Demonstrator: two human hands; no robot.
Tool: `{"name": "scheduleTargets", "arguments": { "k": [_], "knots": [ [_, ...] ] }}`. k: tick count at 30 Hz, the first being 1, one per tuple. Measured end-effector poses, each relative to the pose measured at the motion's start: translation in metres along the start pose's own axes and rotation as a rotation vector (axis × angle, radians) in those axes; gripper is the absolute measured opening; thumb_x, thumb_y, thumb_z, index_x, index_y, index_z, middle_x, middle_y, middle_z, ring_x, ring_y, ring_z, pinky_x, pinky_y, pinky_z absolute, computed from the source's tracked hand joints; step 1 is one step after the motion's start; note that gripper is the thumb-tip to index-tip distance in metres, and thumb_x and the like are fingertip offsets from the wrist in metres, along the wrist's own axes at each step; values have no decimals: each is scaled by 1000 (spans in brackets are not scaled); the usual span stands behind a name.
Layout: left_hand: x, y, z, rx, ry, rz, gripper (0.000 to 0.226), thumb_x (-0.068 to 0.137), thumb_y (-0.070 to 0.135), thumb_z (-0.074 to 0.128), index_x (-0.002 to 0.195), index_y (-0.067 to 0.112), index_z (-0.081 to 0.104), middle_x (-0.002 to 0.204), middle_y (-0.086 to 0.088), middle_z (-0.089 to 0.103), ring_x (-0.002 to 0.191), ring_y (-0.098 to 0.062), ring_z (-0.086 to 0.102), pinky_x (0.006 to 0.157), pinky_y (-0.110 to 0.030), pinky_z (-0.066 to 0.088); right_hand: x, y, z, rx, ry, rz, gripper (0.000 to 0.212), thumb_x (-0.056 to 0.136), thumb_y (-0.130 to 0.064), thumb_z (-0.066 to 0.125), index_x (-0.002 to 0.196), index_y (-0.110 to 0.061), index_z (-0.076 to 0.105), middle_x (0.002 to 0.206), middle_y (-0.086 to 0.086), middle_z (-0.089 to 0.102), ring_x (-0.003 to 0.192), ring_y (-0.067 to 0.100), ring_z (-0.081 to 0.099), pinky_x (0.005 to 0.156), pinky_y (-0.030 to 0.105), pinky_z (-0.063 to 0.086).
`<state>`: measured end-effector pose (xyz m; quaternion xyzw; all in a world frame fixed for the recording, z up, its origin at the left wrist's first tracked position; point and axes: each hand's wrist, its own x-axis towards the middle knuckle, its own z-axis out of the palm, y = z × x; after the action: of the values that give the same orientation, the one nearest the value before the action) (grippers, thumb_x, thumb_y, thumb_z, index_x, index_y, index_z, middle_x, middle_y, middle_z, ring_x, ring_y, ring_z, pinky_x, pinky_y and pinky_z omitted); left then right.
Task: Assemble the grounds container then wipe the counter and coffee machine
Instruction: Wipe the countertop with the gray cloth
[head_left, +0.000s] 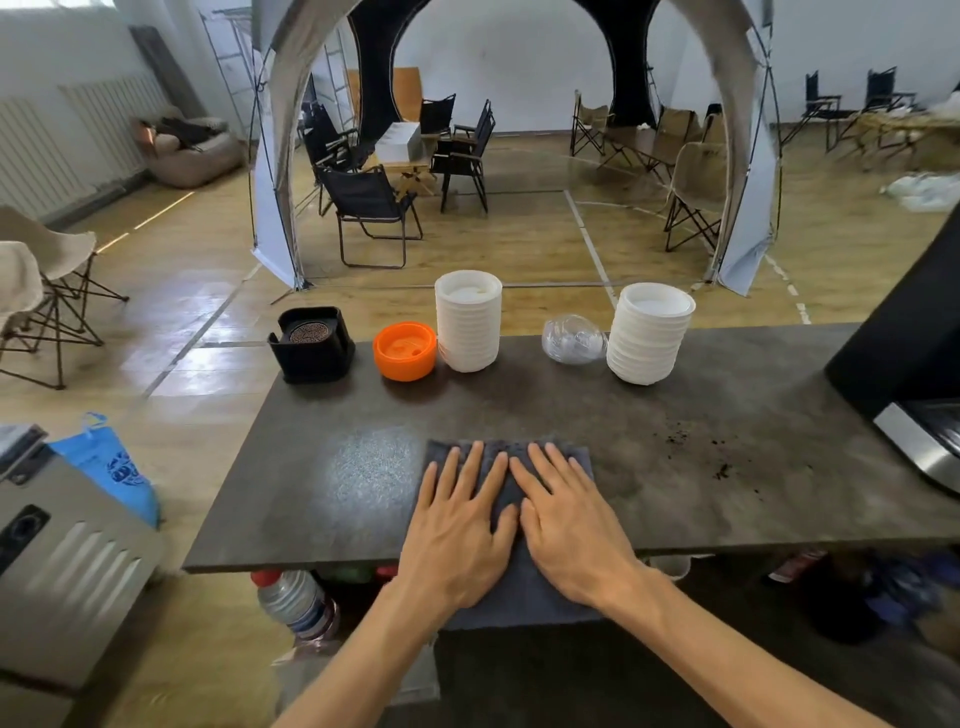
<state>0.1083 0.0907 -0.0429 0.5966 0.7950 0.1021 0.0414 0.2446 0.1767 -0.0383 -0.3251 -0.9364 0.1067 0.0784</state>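
Both hands lie flat on a dark grey cloth (519, 499) at the near edge of the counter (675, 493). The left hand (457, 530) and the right hand (566, 519) are side by side, palms down, with the fingers spread and stretched forward; they press on the cloth and pinch nothing. The inner fingers of the two hands are almost touching. The near part of the cloth hangs down over the near edge of the counter.

The black grounds container (311, 344) stands at the far left corner of the counter, with a round perforated piece visible in its top. Just beside it, to the right, is an orange lid (405, 351), and this one touches a stack of white lids (468, 320) at the far edge. Further right along the far edge a clear plastic cup (573, 339) lies on its side, next to a second white stack (649, 332).

The black coffee machine (904, 358) stands at the right edge of the counter, with a metal tray at its base. Dark coffee grounds (722, 470) are scattered on the counter between the cloth and the machine. A pale patch (371, 467) is on the surface just left of the cloth.
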Motion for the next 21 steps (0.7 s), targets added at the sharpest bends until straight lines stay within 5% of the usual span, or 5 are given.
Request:
{"name": "scheduleTargets", "arguments": {
  "k": [5, 10, 14, 18, 21],
  "knots": [
    [-35, -11, -9, 24, 27, 113, 72, 95, 61, 18, 156, 29, -6, 161, 3, -22, 148, -18, -22, 121, -38, -12, -30, 0, -12, 59, -60, -71, 64, 98, -52, 20, 155, -30, 0, 162, -4, -14, 147, 8, -23, 123, 36, -7],
    [-31, -33, -7, 173, -23, 331, 113, 77, 76, 46, 156, 11, -3, 163, -5, -12, 150, -19, -13, 119, -34, -5, -41, 5, -14, -118, -162, -163, 106, 85, -69, 48, 151, -21, -21, 157, 6, -30, 144, 21, -30, 116, 36, -16],
    [-4, -38, -1, 204, -44, 344, 115, 76, 77, 49, 156, 7, 6, 163, -9, -4, 151, -21, -3, 123, -35, 4, -13, 4, 0, -193, -85, -160, 114, 78, -65, 62, 155, -9, 0, 163, 17, 0, 150, 29, -3, 117, 41, -5],
    [-17, -36, 9, 139, 61, 330, 97, 77, 49, 65, 154, 6, 24, 161, -11, 17, 149, -23, 18, 121, -37, 18, -19, 1, 6, -225, -6, -150, 105, 67, -49, 82, 149, -3, 35, 153, 21, 37, 142, 33, 36, 114, 45, 20],
    [-29, -35, 15, 112, 113, 317, 91, 79, 36, 69, 154, 8, 25, 161, -10, 21, 149, -23, 20, 120, -38, 16, -32, -1, 13, -210, 74, -162, 93, 68, -36, 84, 145, -5, 43, 149, 19, 44, 139, 31, 42, 113, 45, 26]
  ]
}}
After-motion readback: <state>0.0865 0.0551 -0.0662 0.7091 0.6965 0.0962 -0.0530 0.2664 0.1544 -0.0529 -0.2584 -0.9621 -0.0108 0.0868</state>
